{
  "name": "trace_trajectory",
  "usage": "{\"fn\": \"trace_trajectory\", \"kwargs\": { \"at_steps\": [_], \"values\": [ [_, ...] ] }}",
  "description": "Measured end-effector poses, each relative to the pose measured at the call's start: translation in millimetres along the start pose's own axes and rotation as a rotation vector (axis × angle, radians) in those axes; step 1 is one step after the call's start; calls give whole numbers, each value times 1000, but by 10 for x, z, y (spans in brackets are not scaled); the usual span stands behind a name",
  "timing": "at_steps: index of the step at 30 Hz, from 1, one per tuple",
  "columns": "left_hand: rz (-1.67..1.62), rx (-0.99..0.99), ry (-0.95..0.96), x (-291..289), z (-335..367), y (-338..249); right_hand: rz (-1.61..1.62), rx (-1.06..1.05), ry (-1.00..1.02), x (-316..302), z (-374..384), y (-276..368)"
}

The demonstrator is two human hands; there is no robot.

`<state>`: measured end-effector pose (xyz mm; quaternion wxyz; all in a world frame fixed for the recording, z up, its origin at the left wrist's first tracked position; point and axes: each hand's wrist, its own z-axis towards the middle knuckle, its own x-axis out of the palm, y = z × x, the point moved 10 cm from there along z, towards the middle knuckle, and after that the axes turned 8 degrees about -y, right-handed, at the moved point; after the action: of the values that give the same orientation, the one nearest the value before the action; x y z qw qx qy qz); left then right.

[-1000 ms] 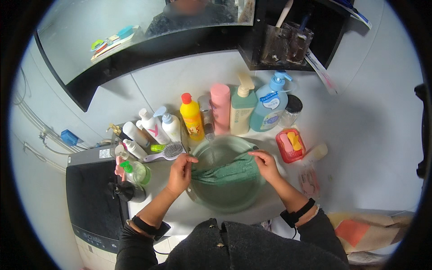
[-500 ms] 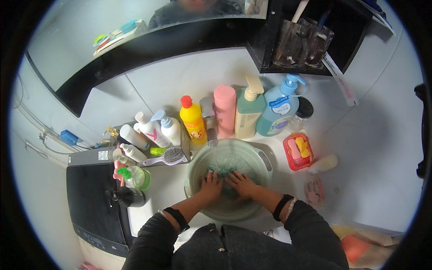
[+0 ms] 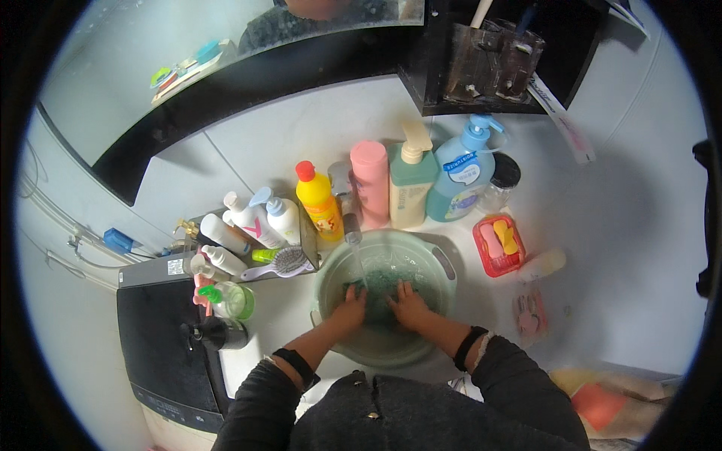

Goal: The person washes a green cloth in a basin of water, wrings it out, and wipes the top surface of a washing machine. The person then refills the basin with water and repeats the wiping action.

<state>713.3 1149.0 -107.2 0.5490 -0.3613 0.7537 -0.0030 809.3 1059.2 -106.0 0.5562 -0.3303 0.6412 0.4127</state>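
Note:
A pale green basin (image 3: 331, 347) of water stands in front of me, under a tap (image 3: 351, 228) with a thin stream running from it. Both my hands are partly in the water, at a dark green cloth (image 3: 381, 292) spread beneath the surface. My left hand (image 3: 350, 307) is at the cloth's left side, its fingers curled down onto it. On the other side my right hand (image 3: 411, 307) has its fingers bent over the cloth, thumb toward the middle. The water blurs the fingertips of both hands.
Behind the basin stand a yellow bottle (image 3: 320, 204), a pink bottle (image 3: 371, 184), a green-topped pump bottle (image 3: 412, 188) and a blue pump bottle (image 3: 461, 180). A red soap dish (image 3: 498, 246) sits right. Left are a hairbrush (image 3: 289, 262) and a green-pump bottle (image 3: 232, 301).
My hands have moved a little apart, and their fingers have gone from spread flat to bent into the water. More of the green cloth shows between them. The view has shifted slightly.

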Motion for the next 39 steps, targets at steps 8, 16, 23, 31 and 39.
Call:
{"fn": "trace_trajectory", "kwargs": {
  "at_steps": [8,16,23,31,39],
  "values": [
    [-1909,-505,442,-45,-69,-197,1082,687,22,-628,-146,-300],
    [-1819,-163,-21,-67,-104,-479,743,60,-752,-1583,-380,887],
    [-898,-99,-117,-424,-209,-173,912,296,-496,-987,183,-239],
    [427,231,-181,-447,-242,-410,-37,-73,168,-324,-144,90],
    [326,145,-227,-38,-63,-146,-147,53,128,-98,-45,-50]
  ]
}}
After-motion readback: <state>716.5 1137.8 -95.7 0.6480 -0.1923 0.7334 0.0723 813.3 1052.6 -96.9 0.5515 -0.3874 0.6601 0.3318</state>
